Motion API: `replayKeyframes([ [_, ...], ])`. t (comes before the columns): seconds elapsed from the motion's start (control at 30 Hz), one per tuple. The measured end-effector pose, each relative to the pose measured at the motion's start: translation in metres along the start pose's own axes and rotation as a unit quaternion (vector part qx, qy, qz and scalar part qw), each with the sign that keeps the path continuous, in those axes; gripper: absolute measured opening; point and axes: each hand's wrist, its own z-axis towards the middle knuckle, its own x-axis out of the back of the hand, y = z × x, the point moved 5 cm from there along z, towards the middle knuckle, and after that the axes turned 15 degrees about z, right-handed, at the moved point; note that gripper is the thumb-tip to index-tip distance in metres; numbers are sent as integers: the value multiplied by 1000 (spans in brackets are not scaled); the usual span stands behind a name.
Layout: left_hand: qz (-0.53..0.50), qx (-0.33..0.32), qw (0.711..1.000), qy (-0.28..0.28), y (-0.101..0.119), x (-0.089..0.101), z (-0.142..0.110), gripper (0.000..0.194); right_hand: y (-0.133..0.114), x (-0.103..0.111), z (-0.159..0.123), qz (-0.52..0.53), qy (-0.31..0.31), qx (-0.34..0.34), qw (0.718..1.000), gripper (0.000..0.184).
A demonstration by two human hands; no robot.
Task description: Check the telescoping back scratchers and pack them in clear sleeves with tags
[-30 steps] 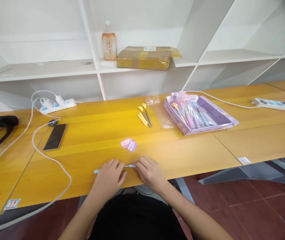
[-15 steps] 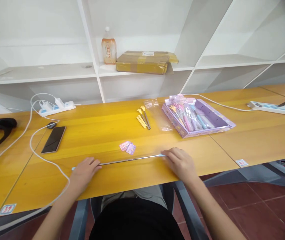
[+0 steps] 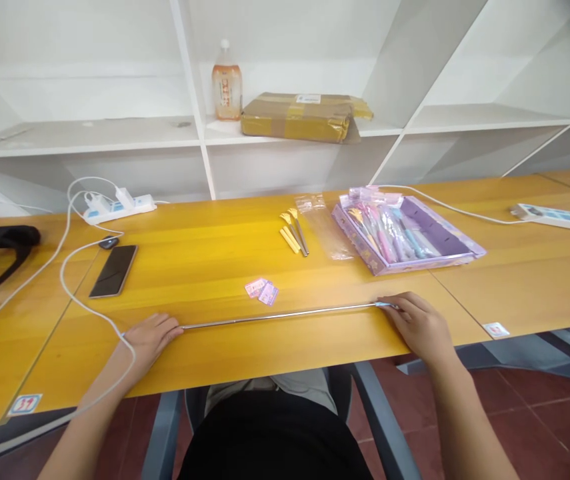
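A thin silvery telescopic rod (image 3: 279, 315) stretches nearly level just above or on the table between my hands. My left hand (image 3: 151, 339) is closed around its left end, most of which the fingers hide. At the other end, my right hand (image 3: 417, 323) pinches a light-blue tip (image 3: 385, 305). Two small pink and purple cards (image 3: 262, 291) lie just beyond the rod's middle. Farther back are two dark rods with gold, hand-like heads (image 3: 295, 230), beside short pale-yellow sticks (image 3: 289, 240).
A purple box (image 3: 457, 258) holds several wrapped, coloured sticks, with a clear plastic bag (image 3: 332, 233) on its left. A phone (image 3: 113, 271), a white cable (image 3: 99, 313) crossing near my left forearm and a power strip (image 3: 137, 205) are at left. The shelf bears a bottle (image 3: 227, 87) and carton (image 3: 299, 120).
My hands have moved apart, the right one mostly rightward and the left one slightly leftward. The exposed metal rod between them has become longer. The view has shifted a little.
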Motion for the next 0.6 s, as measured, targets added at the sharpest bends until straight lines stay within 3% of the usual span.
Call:
replayKeyframes([
  [0.23,-21,-9,1000,-19,1,6,-1,46,-3,-5,1,1,-2,-8,1000,20],
  [0.37,42,20,998,-47,15,9,-3,40,-11,-2,0,-49,9,9,999,20],
  [0.47,97,45,992,-61,34,12,-2,30,-30,0,3,-78,-2,41,996,19],
  [0.6,123,39,989,-76,66,16,8,26,-76,-3,20,-59,-4,84,995,16],
])
